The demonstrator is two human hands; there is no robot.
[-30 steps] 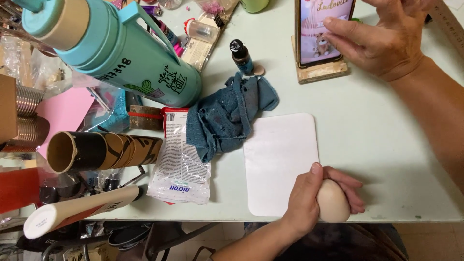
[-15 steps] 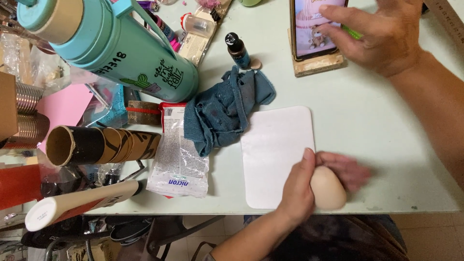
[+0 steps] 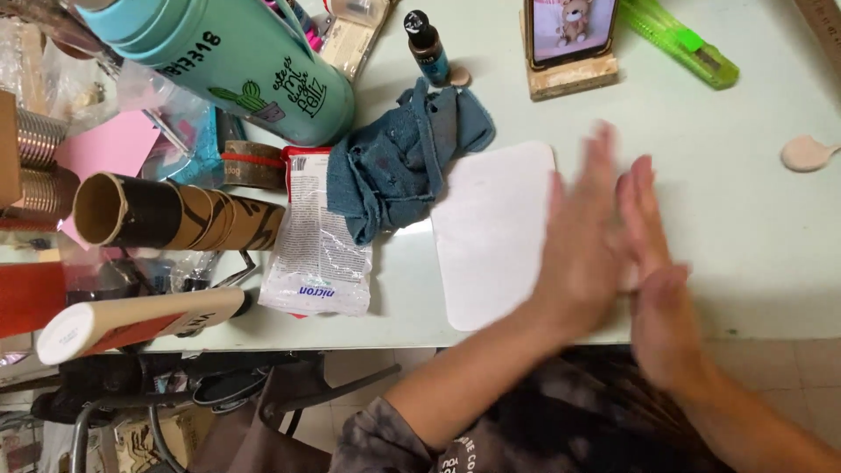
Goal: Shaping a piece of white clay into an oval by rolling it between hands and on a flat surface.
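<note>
Pressing hands point(image 3: 613, 254) together now; right hand point(image 3: 657, 289) left phone point(image 3: 571, 31).

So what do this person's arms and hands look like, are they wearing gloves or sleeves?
No gloves: the left hand and right hand are bare, with no rings or watch that can be made out; both are motion-blurred. The forearms are uncovered too. A short dark grey mottled sleeve with small pale lettering covers the left upper arm, part of the same dark mottled top.
</note>
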